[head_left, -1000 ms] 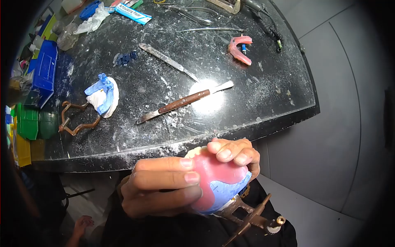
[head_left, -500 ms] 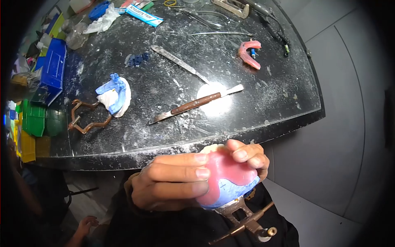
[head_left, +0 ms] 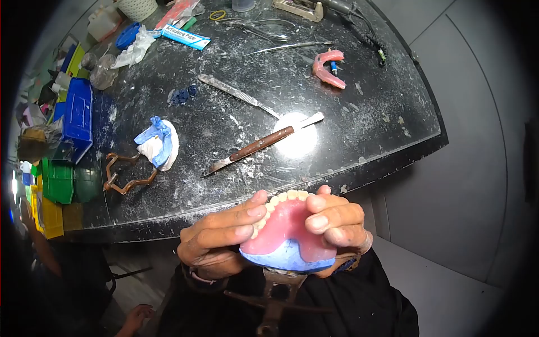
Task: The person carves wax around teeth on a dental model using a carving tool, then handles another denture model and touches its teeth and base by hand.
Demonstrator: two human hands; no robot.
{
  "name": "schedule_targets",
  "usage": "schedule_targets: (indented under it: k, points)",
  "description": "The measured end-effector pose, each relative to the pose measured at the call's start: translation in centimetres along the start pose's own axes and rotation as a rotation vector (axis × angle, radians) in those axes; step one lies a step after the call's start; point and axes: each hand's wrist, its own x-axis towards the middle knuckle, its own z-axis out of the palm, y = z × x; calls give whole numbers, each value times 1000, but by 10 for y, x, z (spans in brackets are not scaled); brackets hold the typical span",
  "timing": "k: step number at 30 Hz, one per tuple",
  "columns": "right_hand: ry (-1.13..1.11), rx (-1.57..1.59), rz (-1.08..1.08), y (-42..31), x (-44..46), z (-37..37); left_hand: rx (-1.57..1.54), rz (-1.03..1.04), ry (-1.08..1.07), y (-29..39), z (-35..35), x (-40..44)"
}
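A pink denture base with a row of cream teeth (head_left: 286,222) sits on a blue plaster model (head_left: 286,255) just beyond the table's near edge. A brown metal articulator arm (head_left: 278,292) hangs from the model's underside. My left hand (head_left: 222,233) grips the left side, its fingertips against the teeth. Around the right side my right hand (head_left: 339,224) is curled, fingers over the pink base. Both thumbs are largely hidden. On the table ahead lie a wooden-handled wax knife (head_left: 261,144) and a metal scalpel handle (head_left: 236,94).
A blue-and-white model (head_left: 160,143) lies beside a brown articulator frame (head_left: 129,177). Farther off are a pink U-shaped denture piece (head_left: 327,70), an articulating paper packet (head_left: 185,36), and blue (head_left: 77,115) and green (head_left: 58,181) bins. Another person's hand (head_left: 137,317) shows at lower left.
The denture model has turned and tilted, so more of its teeth show. My left fingers have shifted from the pink base to the teeth's left side. The view has shifted slightly.
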Motion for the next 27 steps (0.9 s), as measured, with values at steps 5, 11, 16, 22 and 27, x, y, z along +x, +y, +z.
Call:
schedule_targets:
  k: [5, 11, 16, 22, 27]
  points:
    - [-26, -6, -8, 2, 0, -3, 17, -32, 34, 0, 2, -2]
    - [-36, -50, 48, -6, 5, -2, 105, -104, 29, 3, 0, -11]
    - [-72, 21, 144, -13, 6, -4, -49, -101, 116, -1, 10, -7]
    - [100, 325, 133, -1, -4, 12, -191, 10, -96, -9, 1, -2]
    - [317, 595, 161, -1, 22, 13, 37, 32, -199, 3, 19, -3]
